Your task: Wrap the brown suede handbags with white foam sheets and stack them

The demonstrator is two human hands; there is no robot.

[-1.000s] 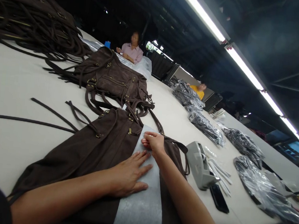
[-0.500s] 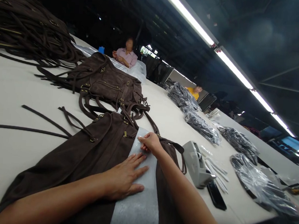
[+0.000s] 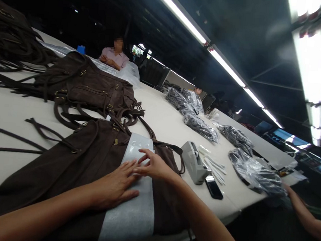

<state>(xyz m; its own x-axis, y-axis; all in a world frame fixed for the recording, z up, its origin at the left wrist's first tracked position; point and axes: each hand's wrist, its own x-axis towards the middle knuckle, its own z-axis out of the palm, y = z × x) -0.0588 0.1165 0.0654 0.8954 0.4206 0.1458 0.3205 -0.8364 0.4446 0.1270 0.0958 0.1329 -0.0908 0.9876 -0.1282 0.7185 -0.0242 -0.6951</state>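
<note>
A dark brown bag point(image 3: 95, 156) lies flat on the table in front of me, its long straps and cords trailing off to the left. Across its front runs a pale, translucent paper-like strip point(image 3: 132, 219). My left hand point(image 3: 115, 186) lies on the strip and the bag beside it, palm down with the fingers spread. Close by, my right hand point(image 3: 153, 165) hovers over or touches the strip at the left fingertips; which of these I cannot tell. Its thumb and fingers are apart, with nothing visible between them.
A tape dispenser point(image 3: 194, 164), a black phone point(image 3: 214, 187) and white strips point(image 3: 214, 168) lie right of the bag. Beyond it rests another brown bag point(image 3: 89, 86). Plastic-wrapped bundles point(image 3: 201, 126) line the table. A person point(image 3: 114, 58) sits across; another's arm point(image 3: 306, 216) reaches in from the right.
The right hand has come down along the strip from near its top edge, and its pinched fingers have opened. The left hand stays flat. The view has swung to the right.
</note>
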